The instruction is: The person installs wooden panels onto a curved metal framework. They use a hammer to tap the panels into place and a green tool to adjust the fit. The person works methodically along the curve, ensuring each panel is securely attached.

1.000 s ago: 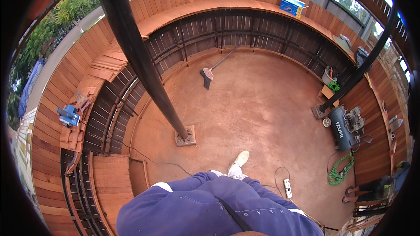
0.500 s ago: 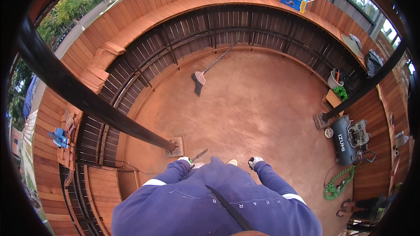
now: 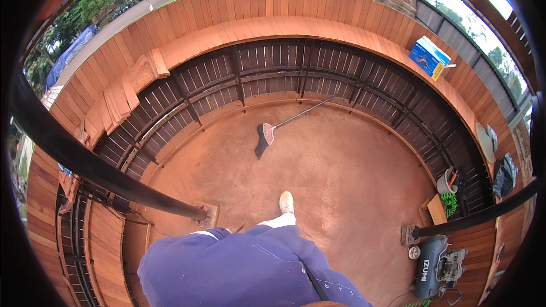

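Note:
Neither of my hands shows; both are hidden by my blue top. A white band on my left sleeve peeks out at the top's left edge. Just beside it sticks out the dark tip of a narrow blade; what holds it is hidden. My foot in a pale shoe is stretched forward on the reddish-brown floor. Ahead of it lies a broom with a dark brush and a pink head, its long handle slanting toward the curved bench.
A curved wooden bench rings the floor. Dark posts stand left and right. At the right are an air compressor, a green coiled hose and a bucket. A blue box and loose boards sit on the bench.
My body has turned and moved forward, with one foot now out ahead. Both hands, in view before with a knife-like tool in the left, have gone behind my top.

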Tool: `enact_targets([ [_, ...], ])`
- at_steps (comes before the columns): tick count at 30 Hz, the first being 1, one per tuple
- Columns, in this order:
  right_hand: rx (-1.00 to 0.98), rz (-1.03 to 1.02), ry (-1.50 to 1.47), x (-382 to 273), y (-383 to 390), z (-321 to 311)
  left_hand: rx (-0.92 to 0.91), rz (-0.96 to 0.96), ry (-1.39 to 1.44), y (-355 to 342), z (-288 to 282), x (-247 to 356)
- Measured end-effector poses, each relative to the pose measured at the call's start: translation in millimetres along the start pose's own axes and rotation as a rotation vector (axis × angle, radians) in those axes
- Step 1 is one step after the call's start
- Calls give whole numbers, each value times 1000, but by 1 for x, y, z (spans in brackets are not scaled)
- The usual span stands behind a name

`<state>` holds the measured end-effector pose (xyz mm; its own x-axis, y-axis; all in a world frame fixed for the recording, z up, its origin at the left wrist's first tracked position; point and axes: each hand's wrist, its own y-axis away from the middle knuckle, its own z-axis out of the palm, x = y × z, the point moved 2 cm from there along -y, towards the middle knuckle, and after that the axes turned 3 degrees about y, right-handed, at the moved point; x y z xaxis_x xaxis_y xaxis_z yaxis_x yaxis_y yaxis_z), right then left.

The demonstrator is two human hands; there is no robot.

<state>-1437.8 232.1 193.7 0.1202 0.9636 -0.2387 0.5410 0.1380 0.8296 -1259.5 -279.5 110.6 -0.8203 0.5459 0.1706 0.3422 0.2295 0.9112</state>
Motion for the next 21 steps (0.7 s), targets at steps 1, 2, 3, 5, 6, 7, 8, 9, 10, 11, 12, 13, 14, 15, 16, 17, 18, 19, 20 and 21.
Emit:
enact_targets([
  [1, 1, -20, 9, -11, -20, -19, 15, 31, -23, -13, -16, 26],
  [2, 0, -41, 6, -23, -40, -40, 33, 63, -51, -25, -38, 53],
  [3, -1, -46, -8, -32, -57, -58, 51, 91, -76, -34, -58, 78],
  [5, 4, -36, -84, -48, -91, -101, 110, 151, -144, -52, -115, 137],
  [6, 2, -22, -129, -55, -109, -121, 143, 187, -172, -58, -143, 167],
  [7, 2, 3, -204, -58, -129, -140, 176, 225, -210, -63, -174, 201],
  [8, 0, 43, -317, -61, -149, -161, 212, 267, -243, -68, -202, 237],
  [9, -5, 88, -449, -62, -171, -181, 244, 307, -275, -69, -231, 272],
  [10, 8, 133, -636, -63, -190, -204, 269, 345, -312, -69, -259, 309],
  [11, 39, 157, -816, -62, -207, -226, 279, 377, -335, -66, -279, 342],
  [12, 82, 152, -980, -70, -226, -249, 296, 405, -362, -61, -300, 377],
  [13, 155, 100, -1092, -81, -243, -276, 314, 423, -368, -59, -314, 407],
  [14, 141, 44, -1138, -108, -247, -305, 333, 433, -384, -60, -327, 432],
  [15, 135, 42, -1153, -137, -252, -331, 359, 421, -243, -59, -336, 452],
  [16, 131, 40, -1173, -170, -248, -351, 428, 568, -266, -55, -336, 470],
  [17, 54, -55, -1207, -197, -246, -364, 492, 717, -288, -49, -334, 489],
  [18, -14, -140, -1258, -217, -243, -374, 380, 680, -184, -23, -334, 517],
  [19, -95, -174, -1268, -243, -243, -381, 273, 631, -67, -4, -333, 538],
  [20, -183, -220, -1222, -268, -245, -387, 253, 687, -63, -16, -324, 553],
  [21, -169, -471, -1016, -293, -244, -394, 243, 744, -53, -36, -311, 568],
])
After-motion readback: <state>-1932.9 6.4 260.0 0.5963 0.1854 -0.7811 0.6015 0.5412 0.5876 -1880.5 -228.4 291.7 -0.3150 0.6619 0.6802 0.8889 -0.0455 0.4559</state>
